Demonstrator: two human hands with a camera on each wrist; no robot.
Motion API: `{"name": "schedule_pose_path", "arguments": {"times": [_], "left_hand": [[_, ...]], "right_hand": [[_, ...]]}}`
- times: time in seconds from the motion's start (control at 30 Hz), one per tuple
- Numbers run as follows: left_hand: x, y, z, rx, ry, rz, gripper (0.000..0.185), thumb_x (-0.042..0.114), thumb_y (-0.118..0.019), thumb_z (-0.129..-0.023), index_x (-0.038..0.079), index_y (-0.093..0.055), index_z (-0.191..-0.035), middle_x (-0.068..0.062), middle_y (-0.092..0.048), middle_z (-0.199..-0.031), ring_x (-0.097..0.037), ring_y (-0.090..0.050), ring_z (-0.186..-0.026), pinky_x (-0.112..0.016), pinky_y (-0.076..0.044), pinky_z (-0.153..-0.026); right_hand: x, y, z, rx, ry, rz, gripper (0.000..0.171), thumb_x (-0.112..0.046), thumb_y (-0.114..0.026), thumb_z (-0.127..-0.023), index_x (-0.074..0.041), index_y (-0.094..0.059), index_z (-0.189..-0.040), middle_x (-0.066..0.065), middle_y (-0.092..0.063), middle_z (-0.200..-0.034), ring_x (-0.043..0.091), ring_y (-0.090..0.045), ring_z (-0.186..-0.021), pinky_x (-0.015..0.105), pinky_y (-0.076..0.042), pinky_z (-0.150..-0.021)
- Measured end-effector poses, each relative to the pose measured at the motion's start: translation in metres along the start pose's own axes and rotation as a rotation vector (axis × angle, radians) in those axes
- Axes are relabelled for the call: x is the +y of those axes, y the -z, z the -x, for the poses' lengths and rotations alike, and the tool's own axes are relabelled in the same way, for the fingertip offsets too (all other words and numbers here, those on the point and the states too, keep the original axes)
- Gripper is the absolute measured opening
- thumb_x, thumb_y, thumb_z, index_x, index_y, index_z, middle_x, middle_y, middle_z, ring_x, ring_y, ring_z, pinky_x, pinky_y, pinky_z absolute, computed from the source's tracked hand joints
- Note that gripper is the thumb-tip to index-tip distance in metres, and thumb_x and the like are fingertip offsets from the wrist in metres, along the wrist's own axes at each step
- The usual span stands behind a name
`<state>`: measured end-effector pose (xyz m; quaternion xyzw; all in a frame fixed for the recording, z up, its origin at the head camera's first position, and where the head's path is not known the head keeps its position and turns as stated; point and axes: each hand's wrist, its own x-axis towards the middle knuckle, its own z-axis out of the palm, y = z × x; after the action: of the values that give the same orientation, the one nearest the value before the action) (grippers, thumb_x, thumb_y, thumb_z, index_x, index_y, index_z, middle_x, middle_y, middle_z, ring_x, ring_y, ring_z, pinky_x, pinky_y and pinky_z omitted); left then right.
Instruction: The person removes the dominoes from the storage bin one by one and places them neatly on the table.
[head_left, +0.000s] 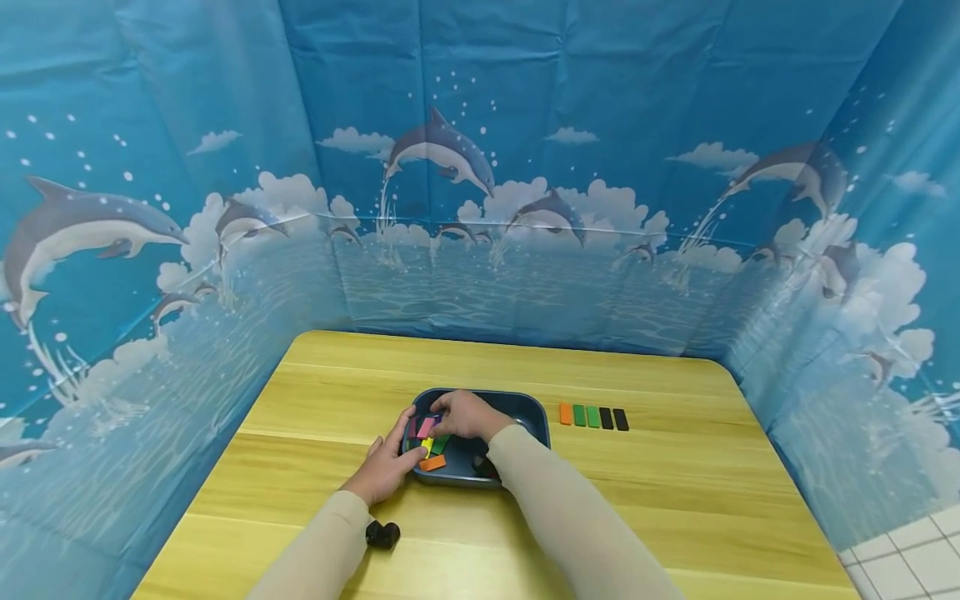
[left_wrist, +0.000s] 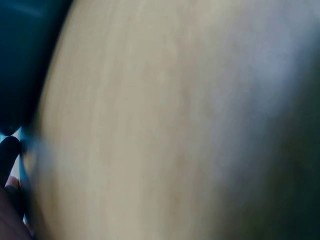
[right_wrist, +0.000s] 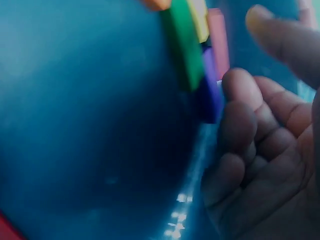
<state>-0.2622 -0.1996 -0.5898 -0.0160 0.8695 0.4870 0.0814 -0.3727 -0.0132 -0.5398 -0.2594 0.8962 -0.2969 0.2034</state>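
Dark blue plastic tray (head_left: 534, 414) mid-table. Right hand (head_left: 467, 414) inside, fingers curled over loose coloured blocks (head_left: 429, 442), grip unclear. Left hand (head_left: 386, 467) braces tray's left rim, fingers spread. Risk: poor pinch, block slips.

We see a dark blue tray (head_left: 534, 414) holding pink, yellow, green and orange blocks (head_left: 429, 442) on a yellow wooden table (head_left: 675, 492).
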Motion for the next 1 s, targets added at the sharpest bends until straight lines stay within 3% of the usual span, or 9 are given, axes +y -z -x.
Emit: {"name": "schedule_pose_path", "arguments": {"times": [0.27, 0.53, 0.73, 1.0], "left_hand": [[0.002, 0.0, 0.0, -0.007, -0.007, 0.006, 0.077, 0.051, -0.059, -0.104, 0.048, -0.016, -0.167, -0.006, -0.037, -0.171, -0.054, 0.005, -0.161, -0.079, 0.0, -0.123], [0.001, 0.001, -0.001, -0.001, -0.008, -0.001, 0.076, 0.048, -0.059, -0.105, 0.045, -0.017, -0.168, -0.007, -0.038, -0.17, -0.053, 0.003, -0.161, -0.075, 0.001, -0.126], [0.002, 0.002, -0.001, -0.002, -0.024, 0.0, 0.076, 0.045, -0.059, -0.105, 0.042, -0.018, -0.169, -0.008, -0.04, -0.169, -0.052, 0.001, -0.161, -0.071, 0.003, -0.128], [0.003, 0.001, 0.001, 0.0, -0.03, -0.015, 0.076, 0.044, -0.058, -0.105, 0.042, -0.017, -0.169, -0.007, -0.039, -0.17, -0.051, -0.015, -0.161, -0.067, 0.003, -0.13]], "right_hand": [[0.009, -0.012, -0.004, 0.006, 0.007, -0.02, 0.063, -0.035, -0.09, -0.083, -0.008, -0.065, -0.135, 0.001, -0.068, -0.088, 0.013, -0.06, -0.073, 0.027, -0.051, -0.066], [0.011, -0.02, -0.014, 0.022, -0.012, 0.056, 0.05, -0.037, -0.09, -0.083, -0.012, -0.067, -0.12, -0.001, -0.067, -0.095, 0.015, -0.059, -0.081, 0.029, -0.052, -0.077], [0.013, -0.023, -0.018, 0.036, -0.023, 0.074, 0.043, -0.036, -0.089, -0.084, -0.015, -0.067, -0.114, -0.003, -0.066, -0.092, 0.015, -0.058, -0.077, 0.029, -0.051, -0.073], [0.013, -0.026, -0.018, 0.036, -0.031, 0.067, 0.035, -0.035, -0.087, -0.087, -0.016, -0.067, -0.108, -0.002, -0.065, -0.088, 0.015, -0.057, -0.074, 0.029, -0.05, -0.071]]}}
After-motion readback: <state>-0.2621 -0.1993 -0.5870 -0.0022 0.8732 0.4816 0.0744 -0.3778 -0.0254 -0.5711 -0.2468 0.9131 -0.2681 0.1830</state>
